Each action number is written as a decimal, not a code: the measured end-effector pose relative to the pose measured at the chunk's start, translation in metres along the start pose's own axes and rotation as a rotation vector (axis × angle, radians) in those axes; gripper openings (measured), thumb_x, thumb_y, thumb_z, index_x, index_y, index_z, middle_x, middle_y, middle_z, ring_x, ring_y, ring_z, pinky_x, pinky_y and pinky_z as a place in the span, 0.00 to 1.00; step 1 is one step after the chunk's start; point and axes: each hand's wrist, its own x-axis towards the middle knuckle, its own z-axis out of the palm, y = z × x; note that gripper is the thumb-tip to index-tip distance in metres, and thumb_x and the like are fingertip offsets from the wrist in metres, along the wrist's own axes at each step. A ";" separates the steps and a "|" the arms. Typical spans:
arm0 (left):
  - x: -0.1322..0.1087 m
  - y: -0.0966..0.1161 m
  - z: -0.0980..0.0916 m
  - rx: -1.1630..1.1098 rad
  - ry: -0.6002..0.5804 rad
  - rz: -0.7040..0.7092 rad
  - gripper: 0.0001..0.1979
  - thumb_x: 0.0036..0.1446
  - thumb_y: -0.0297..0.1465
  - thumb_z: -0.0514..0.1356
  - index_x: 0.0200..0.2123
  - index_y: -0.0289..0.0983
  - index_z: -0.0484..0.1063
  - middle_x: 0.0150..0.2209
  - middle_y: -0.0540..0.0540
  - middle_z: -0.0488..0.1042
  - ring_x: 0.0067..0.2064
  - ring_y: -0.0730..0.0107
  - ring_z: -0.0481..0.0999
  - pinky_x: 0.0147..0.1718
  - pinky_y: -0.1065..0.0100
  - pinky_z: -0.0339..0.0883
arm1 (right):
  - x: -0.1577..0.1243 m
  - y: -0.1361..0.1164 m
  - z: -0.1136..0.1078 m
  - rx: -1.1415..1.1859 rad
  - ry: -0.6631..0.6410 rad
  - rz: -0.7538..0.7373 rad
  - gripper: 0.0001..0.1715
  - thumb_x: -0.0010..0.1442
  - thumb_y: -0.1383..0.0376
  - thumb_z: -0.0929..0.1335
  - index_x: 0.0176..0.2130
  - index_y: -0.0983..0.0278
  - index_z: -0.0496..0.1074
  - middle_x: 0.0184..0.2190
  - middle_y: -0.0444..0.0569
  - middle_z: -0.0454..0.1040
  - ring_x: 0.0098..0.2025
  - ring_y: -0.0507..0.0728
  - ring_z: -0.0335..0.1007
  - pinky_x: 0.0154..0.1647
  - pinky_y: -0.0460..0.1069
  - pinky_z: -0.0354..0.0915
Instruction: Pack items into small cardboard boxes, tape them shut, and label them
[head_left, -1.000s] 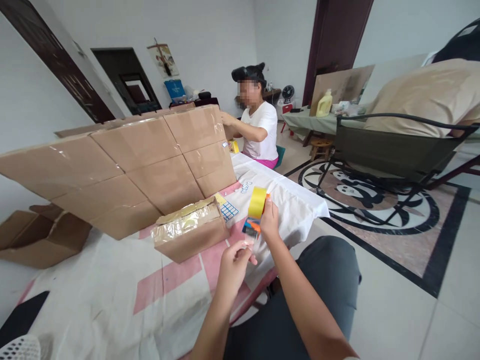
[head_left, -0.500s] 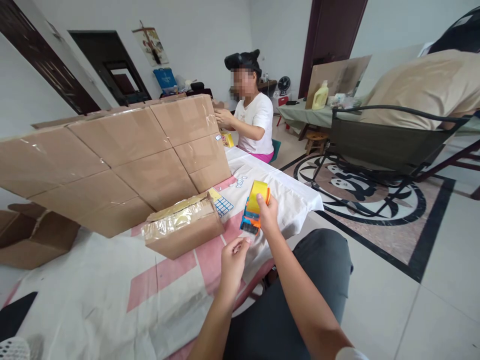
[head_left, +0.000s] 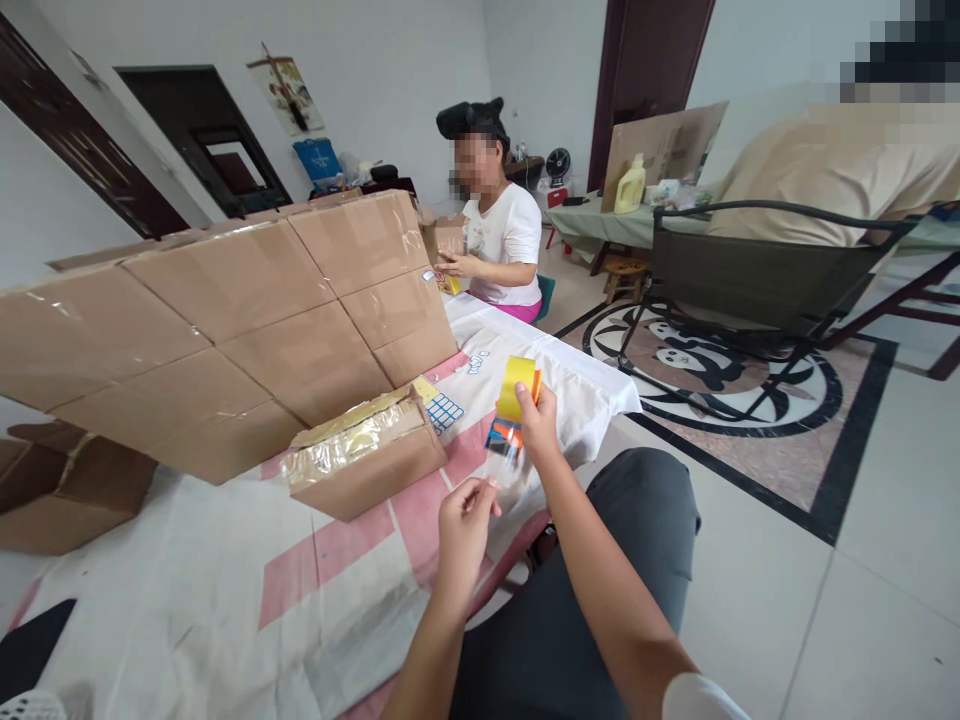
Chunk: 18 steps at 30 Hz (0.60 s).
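Observation:
My right hand (head_left: 538,420) grips a tape dispenser (head_left: 507,436) with a yellow roll of tape (head_left: 517,385) on it, held over the right edge of the table. Below it, my left hand (head_left: 466,515) pinches the end of a strip of clear tape (head_left: 504,470) that runs down from the dispenser. To the left of both hands lies a small cardboard box (head_left: 367,455) with shiny tape along its top. Neither hand touches that box.
Taped cardboard boxes (head_left: 247,310) form a wall across the table (head_left: 225,560). An open carton (head_left: 97,490) stands at the left. A person (head_left: 502,230) sits beyond the table; another (head_left: 810,180) sits in a folding chair (head_left: 757,260) at the right.
A longer stretch of clear tape now shows between my hands, and the dispenser has tilted. The person across the table has lowered their hands. The view has shifted slightly.

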 end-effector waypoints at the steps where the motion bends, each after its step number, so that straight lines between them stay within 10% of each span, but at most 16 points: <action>1: -0.002 -0.001 0.000 0.011 -0.007 0.002 0.22 0.60 0.45 0.61 0.19 0.39 0.65 0.19 0.54 0.63 0.24 0.73 0.60 0.27 0.69 0.54 | 0.002 0.000 -0.001 0.020 0.005 0.019 0.24 0.57 0.44 0.70 0.33 0.61 0.69 0.25 0.43 0.70 0.24 0.53 0.66 0.26 0.49 0.67; 11: -0.011 -0.023 -0.001 0.050 -0.033 -0.060 0.25 0.58 0.49 0.61 0.17 0.39 0.62 0.17 0.55 0.58 0.22 0.74 0.58 0.25 0.69 0.52 | 0.011 -0.006 -0.002 0.125 0.066 0.178 0.27 0.52 0.42 0.72 0.37 0.61 0.70 0.26 0.45 0.74 0.25 0.56 0.73 0.27 0.51 0.71; 18: -0.006 -0.024 -0.006 0.089 0.058 -0.029 0.28 0.56 0.52 0.63 0.17 0.38 0.62 0.17 0.56 0.53 0.23 0.75 0.54 0.25 0.69 0.49 | 0.007 -0.006 -0.008 -0.111 0.040 -0.040 0.22 0.56 0.46 0.72 0.35 0.61 0.72 0.29 0.46 0.75 0.31 0.58 0.73 0.33 0.51 0.70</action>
